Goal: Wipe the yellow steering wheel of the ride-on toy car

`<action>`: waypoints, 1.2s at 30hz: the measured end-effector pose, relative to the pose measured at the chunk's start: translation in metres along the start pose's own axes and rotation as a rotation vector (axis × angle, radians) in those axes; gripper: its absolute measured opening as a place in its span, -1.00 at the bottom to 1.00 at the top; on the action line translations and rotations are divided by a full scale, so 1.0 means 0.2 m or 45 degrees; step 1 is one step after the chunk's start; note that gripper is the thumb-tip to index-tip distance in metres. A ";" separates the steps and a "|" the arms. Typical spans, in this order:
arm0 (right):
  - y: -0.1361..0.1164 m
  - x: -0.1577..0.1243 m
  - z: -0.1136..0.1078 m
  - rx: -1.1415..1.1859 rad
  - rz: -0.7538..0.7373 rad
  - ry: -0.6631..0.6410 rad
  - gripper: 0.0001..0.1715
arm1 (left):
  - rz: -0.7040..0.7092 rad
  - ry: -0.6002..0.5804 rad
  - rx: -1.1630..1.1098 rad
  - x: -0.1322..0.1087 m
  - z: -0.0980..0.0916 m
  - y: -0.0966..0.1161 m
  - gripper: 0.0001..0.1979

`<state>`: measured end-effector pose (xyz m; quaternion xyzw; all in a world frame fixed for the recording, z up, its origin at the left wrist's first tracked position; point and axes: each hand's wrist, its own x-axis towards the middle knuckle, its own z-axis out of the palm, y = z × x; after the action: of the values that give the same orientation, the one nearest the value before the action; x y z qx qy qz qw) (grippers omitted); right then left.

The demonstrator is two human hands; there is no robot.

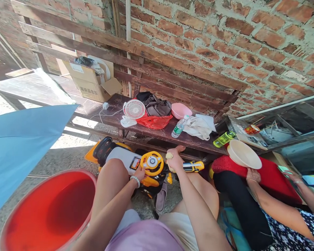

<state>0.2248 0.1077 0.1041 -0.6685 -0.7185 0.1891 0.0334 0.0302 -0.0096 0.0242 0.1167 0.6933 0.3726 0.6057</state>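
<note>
A ride-on toy vehicle with a grey-white body and yellow parts stands between the knees. My left hand, with a beaded bracelet at its wrist, is closed on the left rim of the yellow toy steering wheel. Right of the wheel, my right hand is closed around a small pale-yellow lump, whose kind I cannot make out. Just beyond that hand, what looks like part of a bare foot shows. A yellow-and-black toy arm extends to the right, partly behind my forearm.
A red tub and a blue umbrella are at left. The wooden bench bears a carton, a fan, a pink bowl and a bottle. At right, a person's hand touches a cream bowl.
</note>
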 end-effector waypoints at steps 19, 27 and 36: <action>0.35 -0.25 0.10 0.710 -0.202 0.479 -0.50 | 0.015 0.040 -0.023 0.00 0.01 -0.01 -0.79; -0.06 -0.14 0.07 -0.335 -0.252 -0.049 -0.62 | 0.041 0.004 0.061 0.05 -0.01 -0.04 -0.73; 0.09 0.03 0.02 0.129 -0.003 0.091 -0.52 | 0.023 -0.042 0.076 0.04 -0.02 -0.03 -0.68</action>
<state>0.2400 0.1125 0.0940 -0.6714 -0.7072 0.2012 0.0929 0.0256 -0.0105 0.0138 0.1472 0.6930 0.3553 0.6099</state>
